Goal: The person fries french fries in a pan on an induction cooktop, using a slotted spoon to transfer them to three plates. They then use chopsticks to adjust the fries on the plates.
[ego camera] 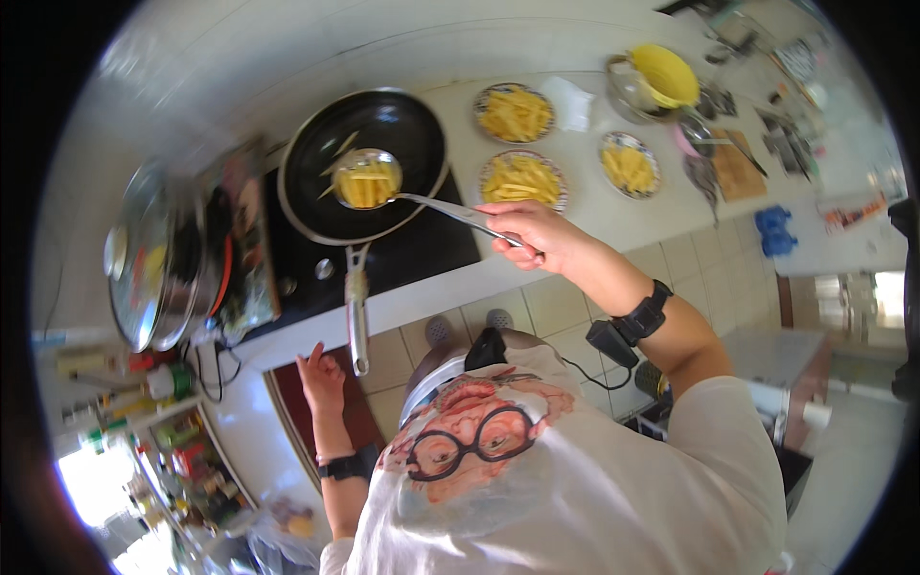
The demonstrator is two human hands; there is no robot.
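My right hand (532, 233) grips the metal handle of a skimmer ladle (453, 210). Its round bowl is over the black frying pan (410, 122) and holds yellow potato strips (366, 183). A few more strips (346, 144) lie in the pan beside the bowl. The pan sits on a black cooktop (424, 251), its long handle (358, 316) pointing towards me. My left hand (321, 377) is raised off the counter's front edge, left of the pan handle. Its fingers are partly spread and hold nothing.
Plates of potato strips stand right of the pan: one at the back (514, 113), one nearer (523, 183), one farther right (630, 165). Beyond are a yellow basket (665, 75) and a wooden cutting board (737, 169) with a knife. Glass-lidded cookware (154, 266) stands left of the cooktop.
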